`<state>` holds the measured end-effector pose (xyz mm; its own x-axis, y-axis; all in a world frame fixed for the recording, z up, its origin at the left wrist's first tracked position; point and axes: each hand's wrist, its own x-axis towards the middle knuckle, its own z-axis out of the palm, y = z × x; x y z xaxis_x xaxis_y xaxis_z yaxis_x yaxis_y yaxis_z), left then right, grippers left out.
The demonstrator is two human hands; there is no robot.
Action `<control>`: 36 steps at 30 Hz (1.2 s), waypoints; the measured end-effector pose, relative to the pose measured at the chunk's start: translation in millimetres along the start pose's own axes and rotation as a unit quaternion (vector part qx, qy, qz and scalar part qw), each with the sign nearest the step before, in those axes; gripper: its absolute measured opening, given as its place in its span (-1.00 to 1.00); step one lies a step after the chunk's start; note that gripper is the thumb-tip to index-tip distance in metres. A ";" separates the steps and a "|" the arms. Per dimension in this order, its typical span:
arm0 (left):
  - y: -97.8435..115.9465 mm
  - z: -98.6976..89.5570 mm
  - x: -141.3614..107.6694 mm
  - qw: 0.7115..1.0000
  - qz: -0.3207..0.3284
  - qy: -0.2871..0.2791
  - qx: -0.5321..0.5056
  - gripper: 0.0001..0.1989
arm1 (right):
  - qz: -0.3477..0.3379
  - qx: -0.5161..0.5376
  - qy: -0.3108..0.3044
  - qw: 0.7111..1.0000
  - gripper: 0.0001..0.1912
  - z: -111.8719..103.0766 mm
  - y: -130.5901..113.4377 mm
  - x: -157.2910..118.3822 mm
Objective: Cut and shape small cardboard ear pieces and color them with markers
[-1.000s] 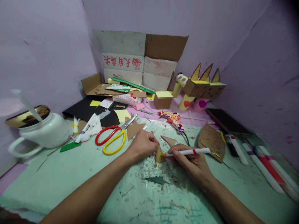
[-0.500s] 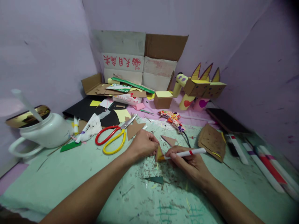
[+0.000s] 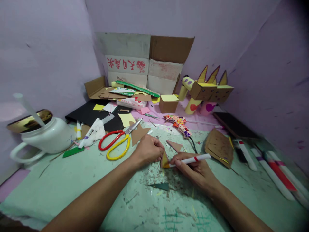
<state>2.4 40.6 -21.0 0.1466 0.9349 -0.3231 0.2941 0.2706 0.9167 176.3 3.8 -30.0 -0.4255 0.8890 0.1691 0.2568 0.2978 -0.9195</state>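
Note:
My left hand (image 3: 150, 149) is closed, its fingertips pinching the top of a small cardboard triangle (image 3: 165, 159) that is partly coloured yellow. In my right hand (image 3: 193, 166) is a white marker (image 3: 200, 158) with a red band, gripped like a pen. Its tip touches the lower part of the triangle, where the yellow looks darker. Behind my hands lies a second cardboard triangle (image 3: 175, 146). A dark green paper triangle (image 3: 159, 186) rests on the table nearer to me, among scattered scraps.
Scissors (image 3: 118, 140) with red and yellow handles lie left of my hands, beside a cardboard star (image 3: 140, 133). A white mug (image 3: 51, 135) stands at far left. Several markers (image 3: 272, 174) lie at right. Behind are a patterned glue gun (image 3: 178, 122) and cardboard animal figures (image 3: 205, 90).
The marker and my right hand have shifted very slightly left along the triangle's lower part. My left hand keeps its pinch in the same place.

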 end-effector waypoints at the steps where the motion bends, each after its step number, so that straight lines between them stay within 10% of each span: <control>1: 0.5 0.0 -0.1 1.000 -0.003 0.000 -0.001 -0.87 | 0.002 0.004 0.003 1.000 -0.74 -0.1 0.3 -0.1; 36: -0.5 0.6 -0.2 1.000 0.007 -0.001 0.003 -0.88 | 0.000 0.005 0.092 0.996 -0.79 -1.4 6.6 0.5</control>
<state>2.8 40.1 -21.6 0.1519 0.9383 -0.3108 0.2980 0.2564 0.9195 179.0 6.8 -35.5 -0.2598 0.9377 0.2308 0.2482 0.2958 -0.9224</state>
